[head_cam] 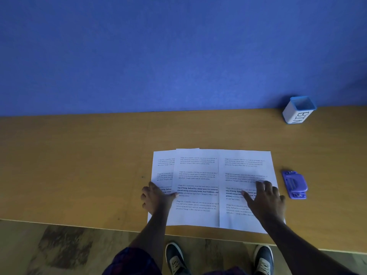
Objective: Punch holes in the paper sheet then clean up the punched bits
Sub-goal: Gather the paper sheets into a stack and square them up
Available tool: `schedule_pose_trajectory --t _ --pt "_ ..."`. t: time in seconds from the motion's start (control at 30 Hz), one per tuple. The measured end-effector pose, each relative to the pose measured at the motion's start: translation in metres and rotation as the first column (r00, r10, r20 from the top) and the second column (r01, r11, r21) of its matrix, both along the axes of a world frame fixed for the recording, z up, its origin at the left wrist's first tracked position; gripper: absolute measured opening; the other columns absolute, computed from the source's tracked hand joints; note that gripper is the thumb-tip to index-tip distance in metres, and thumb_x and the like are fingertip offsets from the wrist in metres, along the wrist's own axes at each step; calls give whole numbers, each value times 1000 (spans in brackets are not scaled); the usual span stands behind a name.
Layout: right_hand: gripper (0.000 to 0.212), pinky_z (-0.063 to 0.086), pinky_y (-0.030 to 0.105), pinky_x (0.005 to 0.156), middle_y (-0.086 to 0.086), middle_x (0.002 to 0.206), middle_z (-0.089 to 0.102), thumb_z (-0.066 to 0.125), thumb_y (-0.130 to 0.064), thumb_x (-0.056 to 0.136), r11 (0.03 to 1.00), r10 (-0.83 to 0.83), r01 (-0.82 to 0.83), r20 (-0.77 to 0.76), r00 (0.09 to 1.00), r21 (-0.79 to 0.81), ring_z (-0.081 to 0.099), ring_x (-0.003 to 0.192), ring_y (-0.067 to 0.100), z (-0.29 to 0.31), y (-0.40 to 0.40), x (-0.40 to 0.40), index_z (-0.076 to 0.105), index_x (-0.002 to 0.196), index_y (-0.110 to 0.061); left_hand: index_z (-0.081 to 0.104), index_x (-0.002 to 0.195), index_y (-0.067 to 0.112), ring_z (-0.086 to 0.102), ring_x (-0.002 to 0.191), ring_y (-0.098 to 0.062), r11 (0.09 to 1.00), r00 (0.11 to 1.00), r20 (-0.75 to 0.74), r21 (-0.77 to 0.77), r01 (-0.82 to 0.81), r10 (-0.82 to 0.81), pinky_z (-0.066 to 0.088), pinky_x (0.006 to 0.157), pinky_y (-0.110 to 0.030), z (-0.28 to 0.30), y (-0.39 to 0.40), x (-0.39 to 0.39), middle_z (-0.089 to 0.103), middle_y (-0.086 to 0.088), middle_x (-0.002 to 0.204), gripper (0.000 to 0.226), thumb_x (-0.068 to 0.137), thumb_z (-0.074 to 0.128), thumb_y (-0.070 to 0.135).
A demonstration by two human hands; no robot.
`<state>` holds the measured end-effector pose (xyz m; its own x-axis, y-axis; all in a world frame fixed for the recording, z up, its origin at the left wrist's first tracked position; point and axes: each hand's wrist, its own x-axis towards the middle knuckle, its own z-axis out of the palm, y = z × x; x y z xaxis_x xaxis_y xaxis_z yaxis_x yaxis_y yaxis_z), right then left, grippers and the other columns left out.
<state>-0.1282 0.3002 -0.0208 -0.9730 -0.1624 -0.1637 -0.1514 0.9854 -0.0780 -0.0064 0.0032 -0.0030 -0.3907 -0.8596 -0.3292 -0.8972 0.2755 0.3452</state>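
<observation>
Three printed paper sheets lie overlapping side by side on the wooden desk: a left sheet [161,167], a middle sheet [196,175] and a right sheet [246,165]. My left hand [156,198] rests flat on the left sheet's lower part, fingers spread, thumb touching the middle sheet. Over the right sheet lies my right hand [264,199], flat with fingers apart, holding nothing. A purple hole punch [295,184] sits on the desk just right of the right sheet, a short gap from my right hand. No punched bits are visible.
A small white and blue container marked BIN [298,111] stands at the desk's far right against the blue wall [158,56]. The desk's front edge [79,226] runs just below the sheets. My shoes [175,259] and the floor show beneath.
</observation>
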Motion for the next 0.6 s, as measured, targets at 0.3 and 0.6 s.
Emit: schedule_pose_trajectory --t 0.3,0.6 --pt "66 50 42 95 5 138 57 67 -59 85 982 -107 115 58 993 -152 54 124 31 13 -2 -6 57 136 -19 43 141 13 50 124 -36 998 999 -44 65 17 -14 51 97 -52 3 -5 4 49 -14 133 102 60 94 51" --pt "79 50 44 94 14 135 53 74 -60 78 956 -243 260 128 962 -137 49 124 37 12 1 -5 51 135 -10 42 139 13 53 118 -34 997 997 -19 -31 72 -73 56 95 -48 -5 8 9 50 -12 132 101 61 91 56"
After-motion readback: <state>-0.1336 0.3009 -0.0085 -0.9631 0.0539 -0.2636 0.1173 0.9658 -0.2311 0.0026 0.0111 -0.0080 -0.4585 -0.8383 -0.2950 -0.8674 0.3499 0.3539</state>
